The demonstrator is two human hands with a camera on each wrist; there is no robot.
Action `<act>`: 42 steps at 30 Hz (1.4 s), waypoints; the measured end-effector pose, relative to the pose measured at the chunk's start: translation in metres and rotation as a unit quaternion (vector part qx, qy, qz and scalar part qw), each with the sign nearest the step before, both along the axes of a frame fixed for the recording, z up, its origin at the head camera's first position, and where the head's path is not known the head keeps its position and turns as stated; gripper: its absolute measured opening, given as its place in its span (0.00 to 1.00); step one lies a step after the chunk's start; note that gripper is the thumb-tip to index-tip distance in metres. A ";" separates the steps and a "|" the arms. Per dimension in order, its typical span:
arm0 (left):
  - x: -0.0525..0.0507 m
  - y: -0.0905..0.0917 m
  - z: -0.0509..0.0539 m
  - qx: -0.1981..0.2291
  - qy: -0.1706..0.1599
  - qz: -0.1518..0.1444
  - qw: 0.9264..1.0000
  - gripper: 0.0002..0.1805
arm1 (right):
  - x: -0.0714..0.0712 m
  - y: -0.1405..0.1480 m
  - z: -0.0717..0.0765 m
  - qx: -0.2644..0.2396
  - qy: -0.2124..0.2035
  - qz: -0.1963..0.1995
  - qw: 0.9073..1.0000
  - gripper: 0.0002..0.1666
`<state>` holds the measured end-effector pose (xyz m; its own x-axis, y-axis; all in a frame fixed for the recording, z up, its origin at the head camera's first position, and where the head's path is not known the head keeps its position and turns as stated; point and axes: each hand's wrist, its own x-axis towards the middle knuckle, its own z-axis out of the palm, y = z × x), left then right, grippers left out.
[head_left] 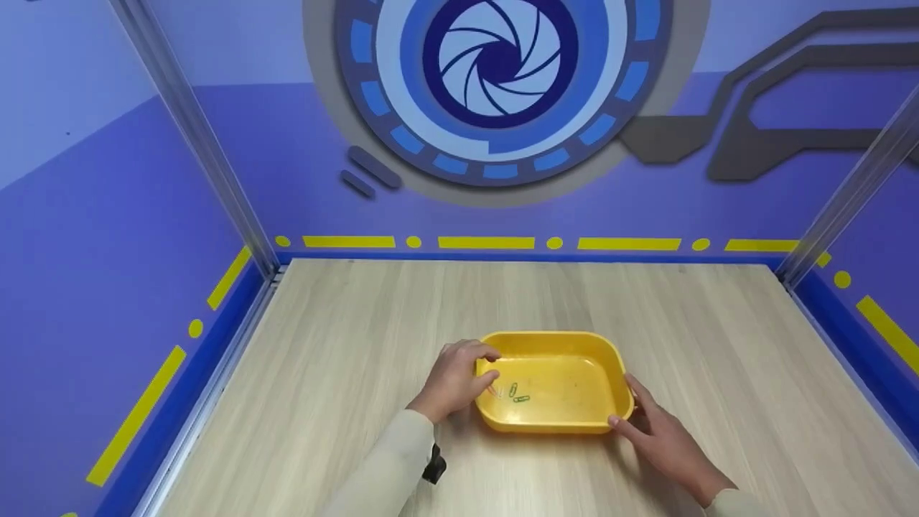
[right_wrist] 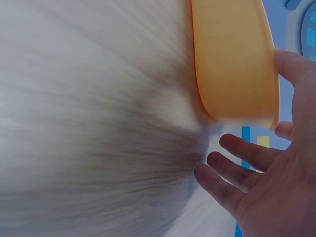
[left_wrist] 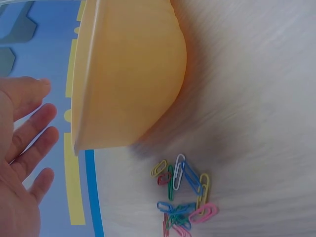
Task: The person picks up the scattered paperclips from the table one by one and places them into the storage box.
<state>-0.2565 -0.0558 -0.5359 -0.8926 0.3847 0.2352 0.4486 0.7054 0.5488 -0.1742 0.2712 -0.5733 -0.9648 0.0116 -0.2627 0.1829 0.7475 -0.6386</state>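
A yellow plastic tray [head_left: 560,345] stands on the table. Inside it, towards the left, lie two green paper clips [head_left: 522,398], and what look like red and white ones are beside them, partly covered. My left hand [head_left: 454,377] hovers over the left rim, thumb and fingertips apart with nothing seen between them. With thumb and index finger, my right hand [head_left: 664,438] holds the near right corner of the tray; its other fingers are spread in the right wrist view. A loose pile of colourful paper clips [left_wrist: 180,200] lies on the table left of the tray, hidden in the head view.
The wood-grain table [head_left: 359,323] ends at a blue-purple back wall [head_left: 251,165] with a yellow dashed stripe. Metal posts [head_left: 208,158] rise at both back corners, and side walls flank the table. A black strap end [head_left: 434,465] hangs at the left wrist.
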 end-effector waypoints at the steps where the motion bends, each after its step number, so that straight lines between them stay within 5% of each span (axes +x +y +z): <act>1: 0.000 -0.001 0.000 -0.002 -0.003 0.002 1.000 0.14 | 0.000 0.000 0.000 0.000 -0.001 0.000 1.000 0.57; 17: 0.001 -0.014 -0.001 0.000 -0.032 0.022 0.999 0.15 | 0.000 0.000 0.000 0.011 0.005 0.001 1.000 0.56; 42: 0.004 -0.040 -0.015 0.029 -0.004 0.014 0.999 0.13 | -0.001 0.001 0.001 0.020 0.006 0.005 1.000 0.57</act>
